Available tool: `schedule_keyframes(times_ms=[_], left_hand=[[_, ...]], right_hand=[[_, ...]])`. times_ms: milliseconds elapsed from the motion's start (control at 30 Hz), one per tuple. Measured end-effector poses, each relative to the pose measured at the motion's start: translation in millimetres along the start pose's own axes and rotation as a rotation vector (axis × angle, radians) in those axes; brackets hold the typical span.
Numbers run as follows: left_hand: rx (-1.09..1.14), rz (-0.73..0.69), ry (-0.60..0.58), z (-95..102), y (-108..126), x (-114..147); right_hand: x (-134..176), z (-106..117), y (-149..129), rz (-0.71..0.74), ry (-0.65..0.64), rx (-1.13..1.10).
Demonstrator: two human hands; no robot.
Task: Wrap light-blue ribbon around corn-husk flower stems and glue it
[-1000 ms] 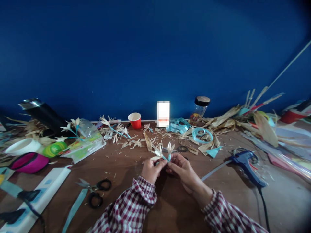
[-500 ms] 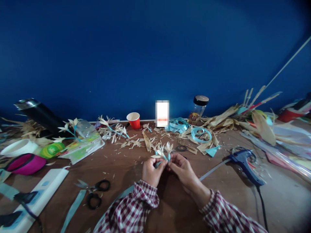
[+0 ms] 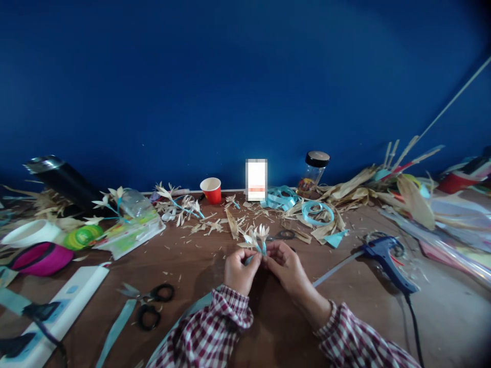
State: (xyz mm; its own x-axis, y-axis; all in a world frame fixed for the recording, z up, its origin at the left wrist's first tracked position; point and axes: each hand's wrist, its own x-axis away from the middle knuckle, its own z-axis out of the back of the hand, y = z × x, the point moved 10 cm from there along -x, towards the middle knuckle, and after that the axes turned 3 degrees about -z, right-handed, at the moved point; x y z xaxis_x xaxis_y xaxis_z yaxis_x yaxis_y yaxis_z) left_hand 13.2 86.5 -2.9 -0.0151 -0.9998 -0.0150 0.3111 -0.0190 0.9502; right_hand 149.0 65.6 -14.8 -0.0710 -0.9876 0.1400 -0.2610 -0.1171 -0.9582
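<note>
Between my hands stands a small spray of pale corn-husk flowers point(image 3: 262, 234) with light-blue wrapped stems. My left hand point(image 3: 241, 270) pinches the stems from the left, thumb and forefinger closed. From the right, my right hand point(image 3: 286, 267) pinches the same stems near their lower end. The fingertips of both hands nearly meet and hide the stem ends. A light-blue ribbon point(image 3: 197, 305) runs beside my left forearm. Black-handled scissors point(image 3: 148, 301) lie to the left of my hands, and a blue glue gun point(image 3: 389, 260) rests to the right.
A white power strip point(image 3: 72, 296) with plugs lies front left. Behind my hands are husk scraps point(image 3: 213, 225), finished flower stems point(image 3: 180, 205), a red paper cup point(image 3: 210, 191), coiled blue ribbon point(image 3: 282, 198) and a lidded jar point(image 3: 316, 171). A black flask point(image 3: 72, 181) leans back left.
The flower spray has shifted slightly left and turned between my fingers, with its blooms now closer together. Both hands keep their pinch and have barely moved.
</note>
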Motion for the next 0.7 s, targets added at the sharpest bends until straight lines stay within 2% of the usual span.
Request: schedule_keyframes(times_ms=[233,467,600,700], left_hand=[[-0.034,-0.043,-0.005,-1.3,6,1],[-0.132,-0.144,0.063,2.1,15,6],[-0.11,-0.115,0.046,0.7,13,5],[-0.091,-0.086,0.013,-2.1,12,4]], right_hand=[[0,-2,-2,-0.006,0.005,-0.005],[2,4,1,-0.021,0.081,-0.037],[4,8,-5,0.037,0.12,0.078],[4,6,-4,0.021,0.104,0.073]])
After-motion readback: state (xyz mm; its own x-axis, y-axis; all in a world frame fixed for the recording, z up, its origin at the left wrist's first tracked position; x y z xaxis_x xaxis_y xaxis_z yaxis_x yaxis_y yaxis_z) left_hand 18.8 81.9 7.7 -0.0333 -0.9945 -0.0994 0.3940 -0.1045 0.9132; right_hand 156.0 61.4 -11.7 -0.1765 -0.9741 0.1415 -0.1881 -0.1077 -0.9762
